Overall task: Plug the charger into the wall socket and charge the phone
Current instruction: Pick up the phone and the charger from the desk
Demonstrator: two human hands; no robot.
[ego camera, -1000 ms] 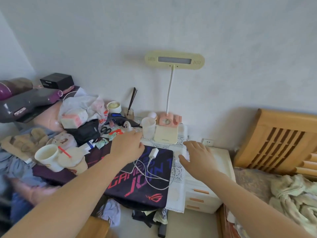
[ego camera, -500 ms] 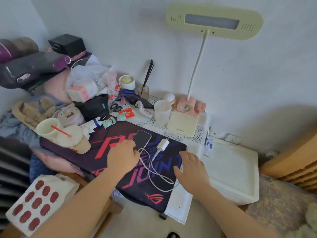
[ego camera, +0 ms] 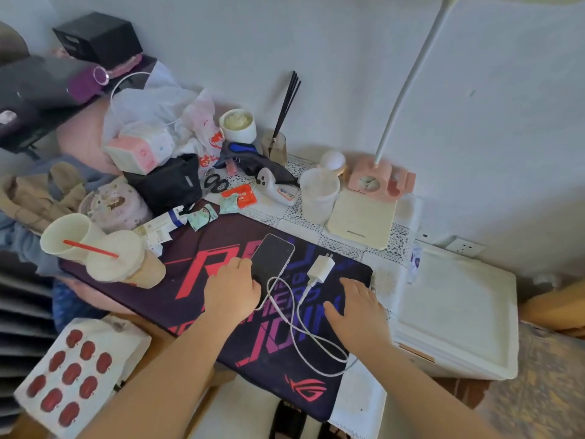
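Note:
A dark phone [ego camera: 274, 254] lies face up on the black gaming mat [ego camera: 196, 299]. My left hand [ego camera: 232, 288] rests on the phone's near left edge, fingers curled over it. Just right of the phone lies a white charger plug [ego camera: 321, 267], prongs pointing away, and its white cable [ego camera: 304, 331] loops across the mat toward me. My right hand [ego camera: 357, 307] lies flat on the mat right of the cable with fingers spread, holding nothing. A white wall socket [ego camera: 465, 247] sits low on the wall at the right, behind the white cabinet.
The desk's back and left are crowded: two cups with a red straw [ego camera: 95, 251], a black pouch [ego camera: 167, 182], scissors [ego camera: 216, 182], a clear cup [ego camera: 318, 194], the lamp base [ego camera: 364, 217]. A white cabinet top [ego camera: 459, 308] stands right of the desk.
The view has moved closer and lower over the desk. My left hand has slid up to the phone's edge; my right hand has shifted slightly right of the cable.

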